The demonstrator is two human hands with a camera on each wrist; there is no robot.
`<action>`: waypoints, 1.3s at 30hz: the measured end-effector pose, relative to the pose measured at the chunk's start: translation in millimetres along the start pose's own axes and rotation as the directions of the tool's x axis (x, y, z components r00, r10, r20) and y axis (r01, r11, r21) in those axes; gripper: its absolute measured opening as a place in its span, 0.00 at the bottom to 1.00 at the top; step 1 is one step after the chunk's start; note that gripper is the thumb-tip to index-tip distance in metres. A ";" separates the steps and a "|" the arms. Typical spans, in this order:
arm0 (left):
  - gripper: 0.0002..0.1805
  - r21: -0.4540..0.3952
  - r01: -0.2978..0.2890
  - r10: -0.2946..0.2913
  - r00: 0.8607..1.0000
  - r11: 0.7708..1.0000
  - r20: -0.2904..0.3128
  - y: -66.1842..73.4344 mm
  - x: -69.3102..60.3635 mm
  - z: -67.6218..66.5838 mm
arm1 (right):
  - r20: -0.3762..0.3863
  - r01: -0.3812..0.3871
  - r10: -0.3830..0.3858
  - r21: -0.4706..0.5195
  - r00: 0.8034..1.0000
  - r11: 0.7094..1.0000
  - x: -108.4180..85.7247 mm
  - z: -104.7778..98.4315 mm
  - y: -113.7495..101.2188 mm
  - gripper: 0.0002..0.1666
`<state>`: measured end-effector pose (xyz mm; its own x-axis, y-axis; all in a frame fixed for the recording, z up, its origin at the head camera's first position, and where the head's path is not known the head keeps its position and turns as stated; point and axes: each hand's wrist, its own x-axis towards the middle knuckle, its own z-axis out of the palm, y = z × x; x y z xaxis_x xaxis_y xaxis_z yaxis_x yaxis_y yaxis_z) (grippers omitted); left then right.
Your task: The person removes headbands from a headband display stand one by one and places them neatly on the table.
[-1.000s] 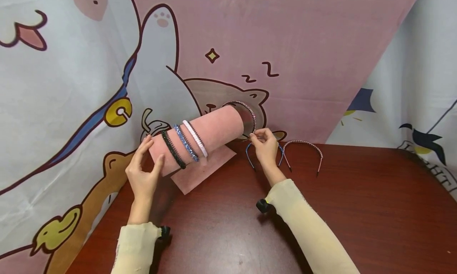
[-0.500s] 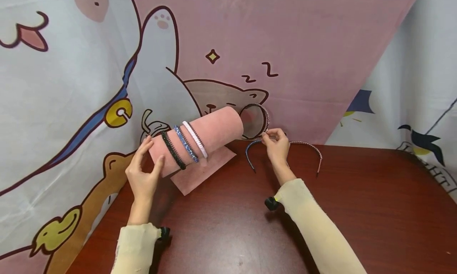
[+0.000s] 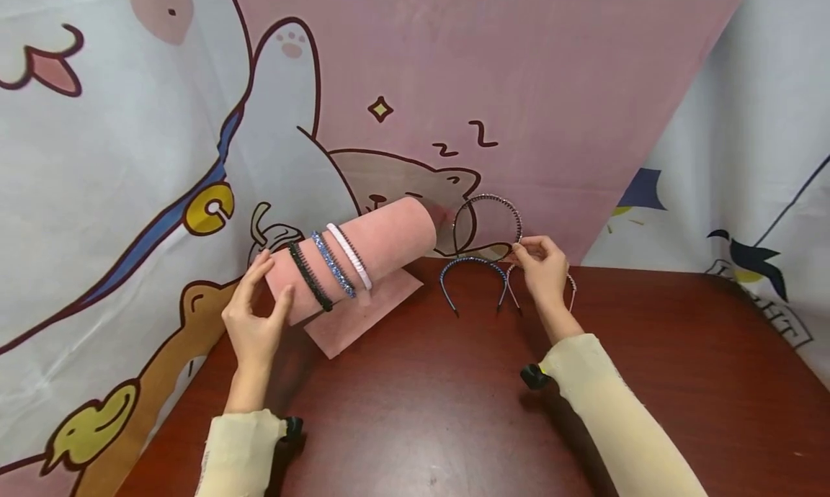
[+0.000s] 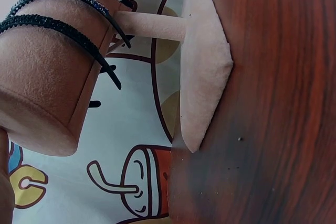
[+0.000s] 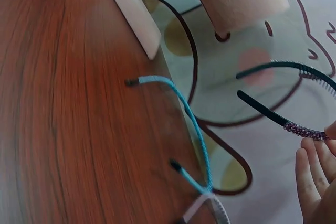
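Observation:
A pink headband stand has a tilted padded roll, a short post and a flat base. Around the roll sit a black headband, a glittery blue headband and a white headband. My left hand holds the roll's left end between thumb and fingers; only a sliver of it shows in the left wrist view. Off the roll's right end, my right hand pinches a glittery purplish headband by one side, its black tips pointing toward the stand in the right wrist view.
Behind my right hand, a blue headband and a partly hidden pink headband stand on the brown table, near the cartoon-print cloth that rises along the back.
My right hand has moved right with the purplish headband, from beside the roll's end to a clear gap from it. The left hand still holds the roll.

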<state>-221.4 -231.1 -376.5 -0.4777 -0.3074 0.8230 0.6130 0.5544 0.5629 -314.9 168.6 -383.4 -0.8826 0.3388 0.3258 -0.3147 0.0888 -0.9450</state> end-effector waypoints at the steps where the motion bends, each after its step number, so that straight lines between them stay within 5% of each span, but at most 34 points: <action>1: 0.24 -0.003 0.000 0.000 1.000 1.000 0.000 -0.3 1.1 0.0 | 0.002 0.003 -0.003 -0.011 1.000 1.000 1.0 -4.4 -1.8 0.15; 12: 0.24 0.025 -0.014 0.014 1.000 1.000 -0.009 -2.3 6.0 -2.5 | -0.037 -0.060 0.053 -0.234 0.998 0.970 27.9 -56.2 24.0 0.18; 19: 0.24 0.045 -0.018 0.019 1.000 0.999 -0.017 -1.9 3.1 -6.6 | -0.072 -0.066 0.033 -0.532 0.997 0.844 34.7 -95.5 30.3 0.19; 26: 0.25 0.051 -0.046 0.046 0.999 0.998 -0.007 -3.7 3.1 -8.6 | -0.085 -0.160 0.140 -0.678 0.986 0.717 39.5 -139.3 52.1 0.25; 39: 0.25 0.040 -0.065 0.066 0.998 0.997 -0.023 -4.9 12.5 -8.3 | -0.108 -0.217 0.204 -0.733 0.973 0.645 59.6 -185.1 71.1 0.26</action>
<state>-225.1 -244.1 -368.4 -0.4215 -0.2881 0.8599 0.6172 0.6036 0.5047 -325.3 368.5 -436.4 -0.8854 0.4489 0.1209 0.2441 0.6702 -0.7009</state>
